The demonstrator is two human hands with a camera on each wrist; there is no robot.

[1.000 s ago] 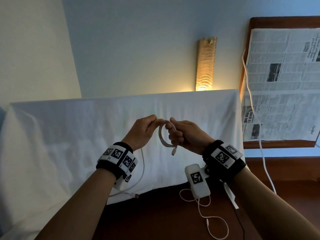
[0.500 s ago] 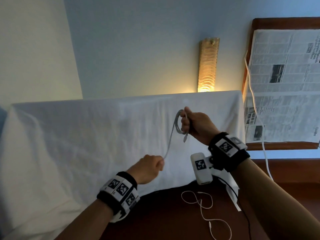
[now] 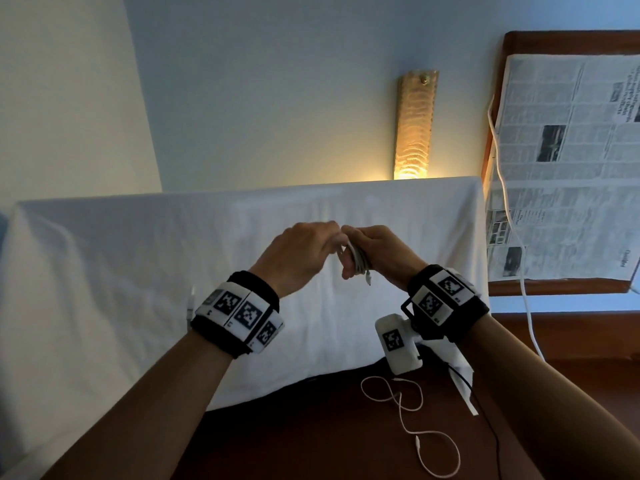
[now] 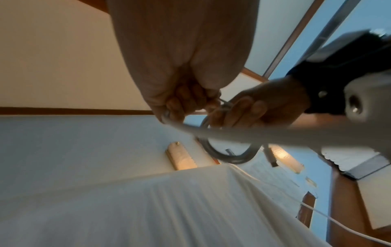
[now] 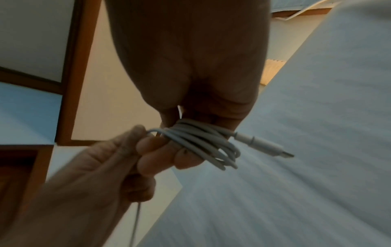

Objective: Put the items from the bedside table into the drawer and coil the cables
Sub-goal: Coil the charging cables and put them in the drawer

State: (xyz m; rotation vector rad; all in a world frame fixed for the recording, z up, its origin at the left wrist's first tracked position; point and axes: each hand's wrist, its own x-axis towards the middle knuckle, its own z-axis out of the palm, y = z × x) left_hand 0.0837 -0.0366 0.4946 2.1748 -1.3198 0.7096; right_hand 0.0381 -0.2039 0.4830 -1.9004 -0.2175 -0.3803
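Both hands meet in the air in front of the white bed (image 3: 138, 271). My right hand (image 3: 374, 251) grips a bundle of several loops of white cable (image 3: 358, 263) (image 5: 203, 142), whose plug (image 5: 268, 147) sticks out to one side. My left hand (image 3: 301, 251) pinches the free strand of the same cable (image 5: 154, 131) right beside the loops. In the left wrist view the loops (image 4: 228, 155) hang under the two hands and a blurred strand crosses the picture. A second thin white cable (image 3: 408, 414) lies loose on the dark wooden surface (image 3: 311, 438) below.
A thicker white cord (image 3: 509, 209) runs down the right side past newspaper (image 3: 571, 168) spread in a wooden frame. A lit wall lamp (image 3: 414, 126) glows behind the bed. A black wire (image 3: 491, 427) trails from the right wrist camera over the wood.
Half a second ago my left hand was low, drawing the strand out from the loops. It has risen back to my right hand, laying another turn on the bundle.
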